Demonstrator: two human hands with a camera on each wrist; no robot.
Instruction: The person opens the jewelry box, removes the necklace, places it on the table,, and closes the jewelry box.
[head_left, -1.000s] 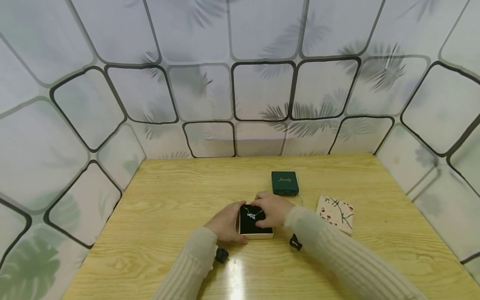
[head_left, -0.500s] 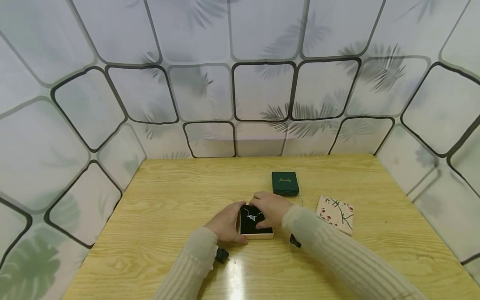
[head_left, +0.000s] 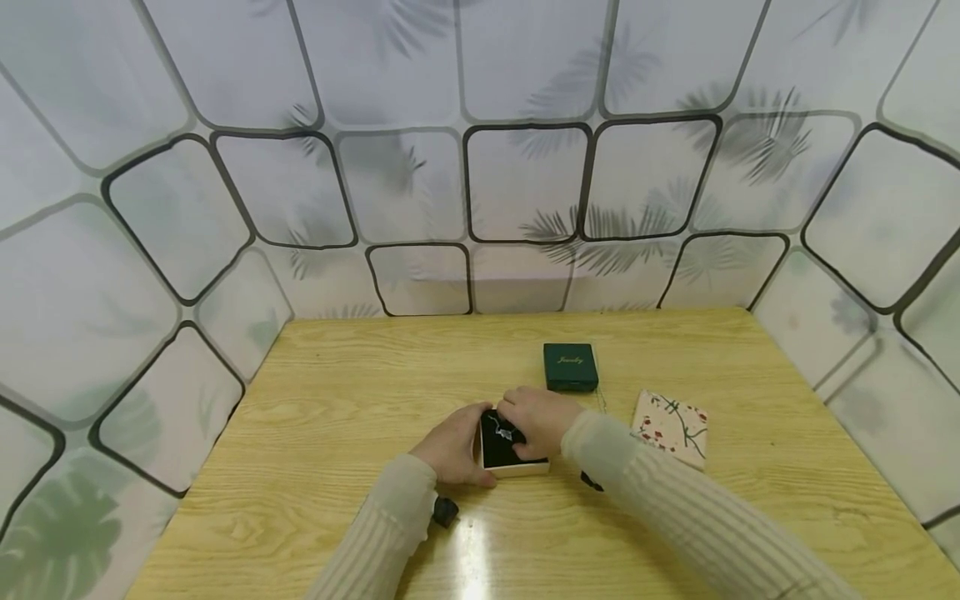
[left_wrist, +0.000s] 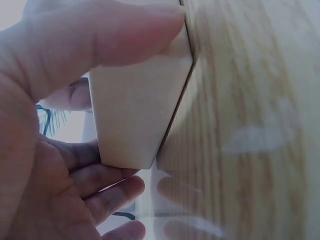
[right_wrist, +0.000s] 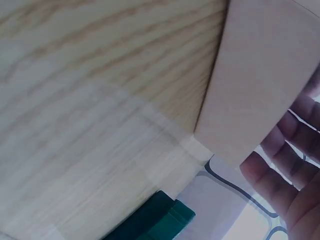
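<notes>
Wood-grain table (head_left: 360, 367), with a white curtain (head_left: 405, 183) behind it, gridded in black and grey and printed with leaves. Pale box (head_left: 517, 472) sits on the table between the hands, open at the top, black insert (head_left: 497, 454) inside, silver necklace (head_left: 504, 433) lying on that. Left hand (head_left: 453, 450) grips the box from its left side — thumb on the near wall, fingers round the far one. Right hand (head_left: 542, 417) is bent over the box's right part, thumb at the insert; can't tell whether it pinches anything — its palm side is hidden. Green jewelry box (head_left: 570, 367) stands just beyond the right hand; floral square (head_left: 671, 425) lies farther right, partly behind the sleeve (head_left: 675, 500).
</notes>
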